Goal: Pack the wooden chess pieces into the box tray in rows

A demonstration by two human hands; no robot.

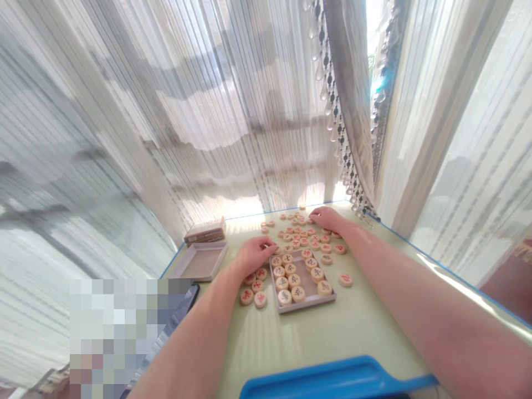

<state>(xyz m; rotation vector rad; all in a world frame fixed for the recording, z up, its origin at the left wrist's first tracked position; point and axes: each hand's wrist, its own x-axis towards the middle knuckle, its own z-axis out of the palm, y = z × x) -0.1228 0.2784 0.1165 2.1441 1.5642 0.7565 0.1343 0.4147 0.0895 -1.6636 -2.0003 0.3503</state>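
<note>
A shallow open box (305,303) stands in the middle of the table, with round wooden Chinese chess pieces set in rows inside. Black-marked pieces fill its left side, more line the right, and bare bottom shows between. At its far left corner, my left hand (254,254) is closed, fingertips pinching a Chinese chess piece (275,250). Farther back on the right, my right hand (328,219) reaches over the scattered pieces. Its fingertips close on another Chinese chess piece (310,220), partly hidden by them. Several red-marked pieces (260,300) lie left of the box, some under my left wrist.
An empty box lid (203,260) lies at the left, in front of stacked flat boxes (205,230). A dark phone-like object (189,299) is beside my left forearm. A blue tray (316,382) borders the near edge. Sheer curtains (233,111) hang behind the table.
</note>
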